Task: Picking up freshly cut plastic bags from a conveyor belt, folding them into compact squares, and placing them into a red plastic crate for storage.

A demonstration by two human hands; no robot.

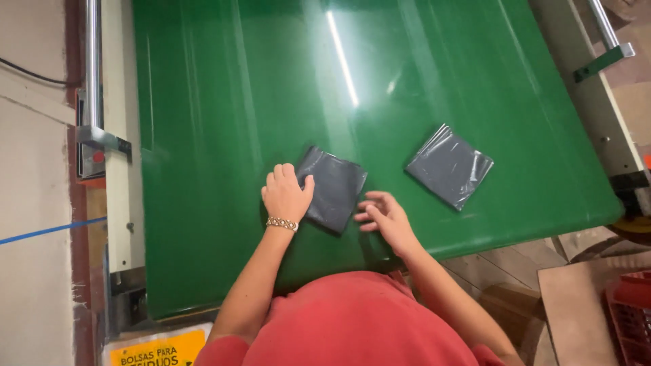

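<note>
Where the green conveyor belt runs toward the person, a folded dark grey plastic bag lies flat near its closest edge, between the two hands. The left hand rests palm-down on the bag's left border, fingers together and thumb spread onto the film, pressing rather than gripping; a beaded bracelet circles the wrist. The right hand sits just beside the bag's lower right corner, fingers loosely apart and slightly curled, tips close to the edge; whether they touch it cannot be told. Both forearms come up from below, elbows bent outward beside a red shirt. The bag looks light, thin, limp and glossy, so it would likely slide on the smooth belt and sag if lifted; a folded edge or corner seems the surest place to pinch it. A second folded grey bag lies well apart to the right, tilted.
</note>
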